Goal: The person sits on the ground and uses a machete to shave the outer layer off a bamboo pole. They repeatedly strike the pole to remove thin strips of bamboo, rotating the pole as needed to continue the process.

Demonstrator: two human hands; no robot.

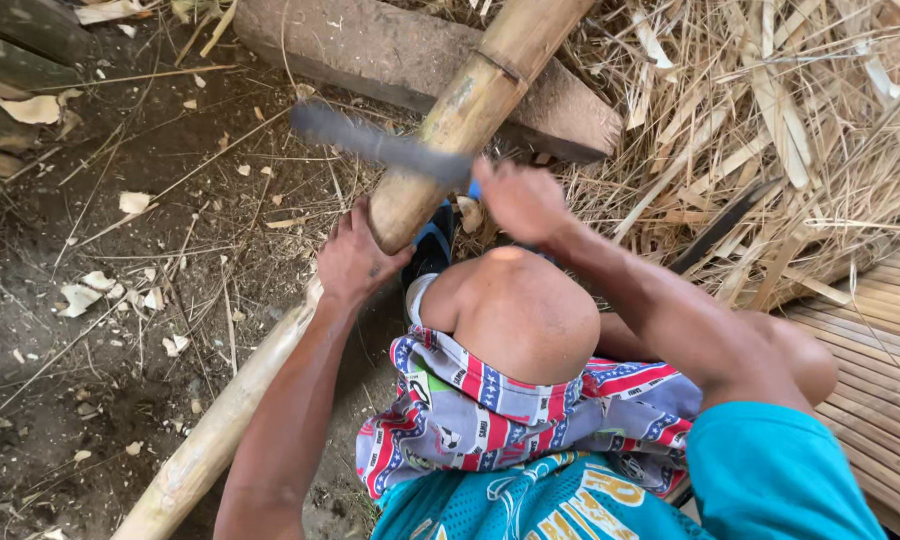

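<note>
Two hands work over bare dirt (120, 350), dark and packed, littered with pale chips and thin dry stalks. We see a heap of straw-coloured bamboo strips (770, 120) filling the upper right of the ground, a flat grey stone slab (410, 55) at the top edge, and a slatted bamboo mat (885, 390) along the right edge. A thick round bamboo pole (440, 160), smooth and tan with a dark node ring, runs slantwise from the lower left of the ground up across the slab to the top edge. Our left hand (355, 255) is wrapped around the pole near its middle, fingers curled under it. Our right hand (520, 200) is closed on the handle of a long dull-grey blade (380, 145), which lies blurred across the pole just above the left hand; we cannot tell whether it touches the pole. A bare knee (520, 315) sits just below both hands, above patterned shorts (490, 420).
</note>
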